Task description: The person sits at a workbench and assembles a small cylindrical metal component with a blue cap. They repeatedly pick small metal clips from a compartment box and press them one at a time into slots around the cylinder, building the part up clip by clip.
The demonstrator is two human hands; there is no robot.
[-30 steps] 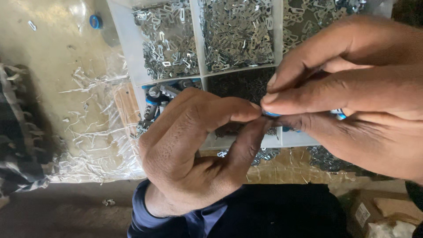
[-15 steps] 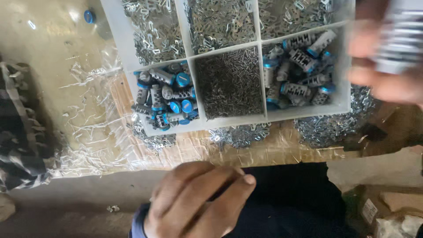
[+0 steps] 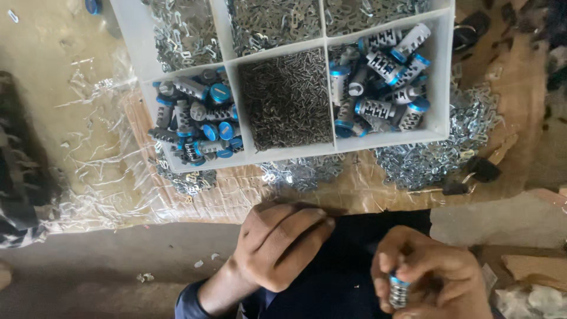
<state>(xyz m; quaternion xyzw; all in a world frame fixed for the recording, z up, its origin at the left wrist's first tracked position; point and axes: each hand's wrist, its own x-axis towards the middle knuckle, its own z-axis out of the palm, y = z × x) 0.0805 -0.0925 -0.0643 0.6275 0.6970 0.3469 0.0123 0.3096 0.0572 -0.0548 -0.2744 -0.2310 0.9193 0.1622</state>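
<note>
Since half a second ago our right hand [image 3: 426,273] has dropped from beside the white compartment tray [image 3: 442,82] to our lap, fingers pinching a ridged metal cylinder with a blue end [image 3: 399,289], while our left hand [image 3: 282,243] rests loosely curled, holding nothing we can see.

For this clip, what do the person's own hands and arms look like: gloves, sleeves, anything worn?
Both hands are bare: no gloves, rings or watch show. The left hand comes out of a dark blue sleeve with its cuff at the wrist. The right hand is cut off by the lower edge of the frame, so its wrist and any sleeve cannot be seen. The fingers carry no tape or covering.
</note>
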